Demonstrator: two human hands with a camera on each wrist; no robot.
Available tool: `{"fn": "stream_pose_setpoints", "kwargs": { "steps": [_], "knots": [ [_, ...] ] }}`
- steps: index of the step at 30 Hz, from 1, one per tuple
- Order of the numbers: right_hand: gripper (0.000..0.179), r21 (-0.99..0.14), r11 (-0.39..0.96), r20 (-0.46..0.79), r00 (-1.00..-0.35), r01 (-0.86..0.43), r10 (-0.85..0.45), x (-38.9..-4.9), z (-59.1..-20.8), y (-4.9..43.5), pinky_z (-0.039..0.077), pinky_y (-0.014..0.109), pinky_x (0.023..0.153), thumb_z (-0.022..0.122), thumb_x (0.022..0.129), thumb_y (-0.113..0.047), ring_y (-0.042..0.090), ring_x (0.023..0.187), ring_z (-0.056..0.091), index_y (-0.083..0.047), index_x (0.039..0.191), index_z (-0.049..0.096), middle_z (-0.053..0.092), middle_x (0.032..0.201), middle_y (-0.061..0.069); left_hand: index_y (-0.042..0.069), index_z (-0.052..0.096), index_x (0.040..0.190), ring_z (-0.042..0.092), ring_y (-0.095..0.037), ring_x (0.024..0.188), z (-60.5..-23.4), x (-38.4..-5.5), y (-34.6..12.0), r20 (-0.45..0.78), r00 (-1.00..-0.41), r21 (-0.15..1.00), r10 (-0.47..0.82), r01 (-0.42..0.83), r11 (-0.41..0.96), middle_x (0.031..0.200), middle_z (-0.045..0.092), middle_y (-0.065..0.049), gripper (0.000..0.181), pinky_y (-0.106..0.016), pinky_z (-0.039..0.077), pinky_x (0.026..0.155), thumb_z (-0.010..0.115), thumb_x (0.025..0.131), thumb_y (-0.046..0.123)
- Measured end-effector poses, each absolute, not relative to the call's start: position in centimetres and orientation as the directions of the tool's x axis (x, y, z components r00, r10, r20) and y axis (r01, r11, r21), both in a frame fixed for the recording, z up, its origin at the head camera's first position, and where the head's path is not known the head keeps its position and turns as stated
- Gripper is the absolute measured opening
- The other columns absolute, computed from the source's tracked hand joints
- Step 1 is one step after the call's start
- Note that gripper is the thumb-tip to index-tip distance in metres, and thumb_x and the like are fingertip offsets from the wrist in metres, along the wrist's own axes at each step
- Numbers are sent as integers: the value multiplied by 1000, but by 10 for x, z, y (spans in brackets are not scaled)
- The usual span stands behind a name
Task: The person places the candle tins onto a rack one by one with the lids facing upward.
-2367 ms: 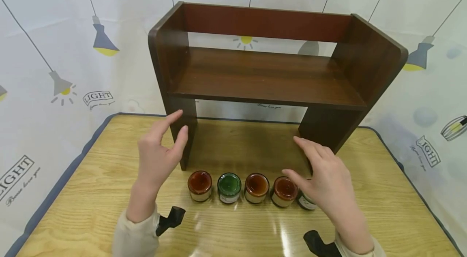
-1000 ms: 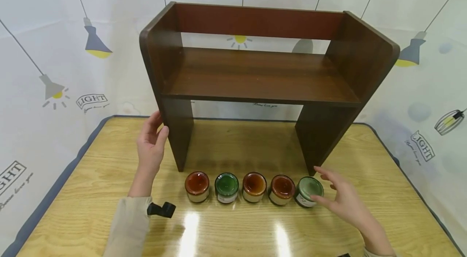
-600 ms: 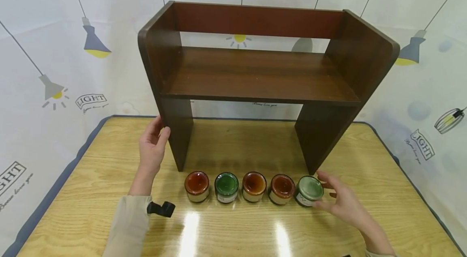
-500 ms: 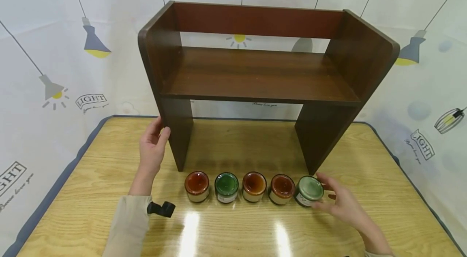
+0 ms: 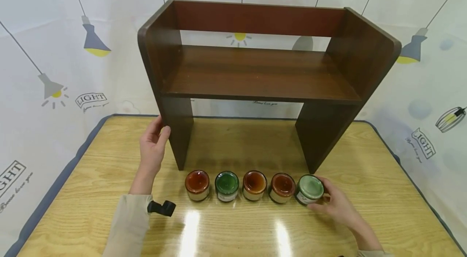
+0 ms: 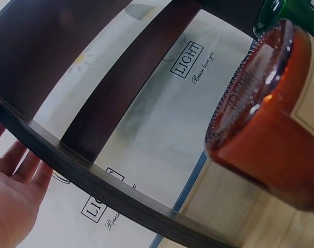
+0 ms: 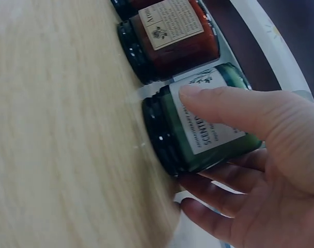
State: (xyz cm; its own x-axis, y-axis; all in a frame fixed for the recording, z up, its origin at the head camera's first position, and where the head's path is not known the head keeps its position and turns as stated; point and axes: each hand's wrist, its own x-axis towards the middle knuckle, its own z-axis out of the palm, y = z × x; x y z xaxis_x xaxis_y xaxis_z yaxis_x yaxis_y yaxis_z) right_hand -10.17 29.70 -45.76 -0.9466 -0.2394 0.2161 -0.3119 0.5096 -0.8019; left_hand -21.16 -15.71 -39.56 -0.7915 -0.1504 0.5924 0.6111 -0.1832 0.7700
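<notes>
In the head view, my right hand grips the pale green candle jar at the right end of a row. The right wrist view shows the thumb across its white label and the fingers along its outer side. The jar stands upside down, dark lid towards the table. My left hand rests at the left side panel of a dark brown wooden shelf, thumb at the front edge and fingers against the outer face, their tips partly hidden.
Left of the gripped jar stand a brown-red jar, an amber jar, a dark green jar and a red jar, close together before the shelf. A wood-grain table bears everything; a printed white sheet hangs behind.
My right hand has moved right, clear of the row, then in against the pale green jar and closed on it. My left hand has come to the shelf's left panel and stayed there.
</notes>
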Motion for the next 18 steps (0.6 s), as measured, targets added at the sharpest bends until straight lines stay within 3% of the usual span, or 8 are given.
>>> {"fn": "stream_pose_setpoints", "kwargs": {
  "steps": [18],
  "knots": [
    [71,-764,555,257,-945,-328,-204,-104,-467,293,49,24,66,86,61,-3,-2,90,52,7,121,50,60,104,18,10,63,120,55,-9,104,-397,-212,-159,600,-786,763,-151,618,-189,111,62,4,34,-18,44,86,51,92,-5]
  ]
}}
